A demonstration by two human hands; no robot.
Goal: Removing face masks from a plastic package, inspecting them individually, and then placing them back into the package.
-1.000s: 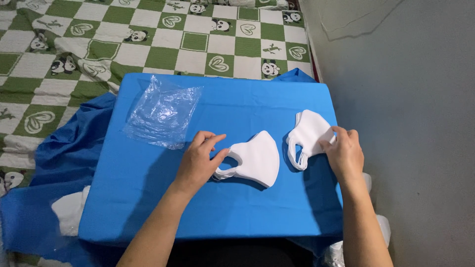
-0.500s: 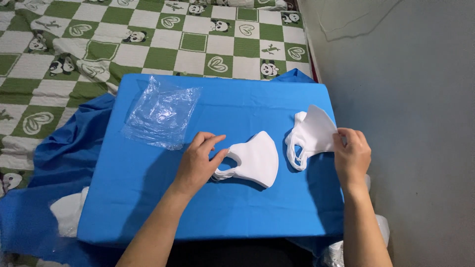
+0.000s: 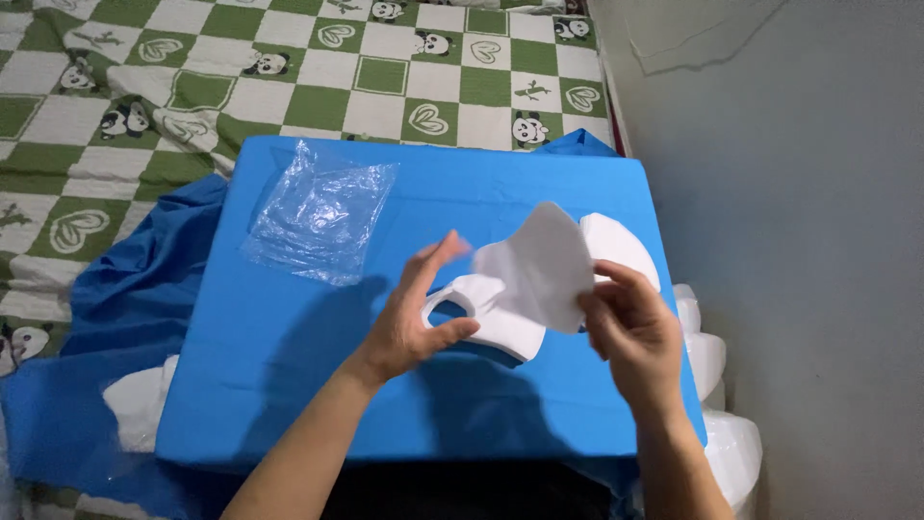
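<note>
My right hand [image 3: 630,332] pinches a white face mask [image 3: 539,270] by its edge and holds it up over the blue table [image 3: 289,385]. Below it a second white mask [image 3: 491,327] lies on the table. My left hand [image 3: 414,323] is at that mask's ear-loop end, thumb against it and fingers spread and raised. A third white mask [image 3: 626,246] lies flat near the table's right edge, partly hidden behind the lifted one.
A crumpled clear plastic bag [image 3: 322,217] lies on the table's far left. Blue cloth [image 3: 125,289] hangs off the left side onto a green-and-white checked mat [image 3: 385,67]. White bags [image 3: 717,385] stand against the grey wall at the right.
My right hand has lifted a mask off the right-hand pile and carried it left, over the mask by my left hand. My left fingers have risen off that mask.
</note>
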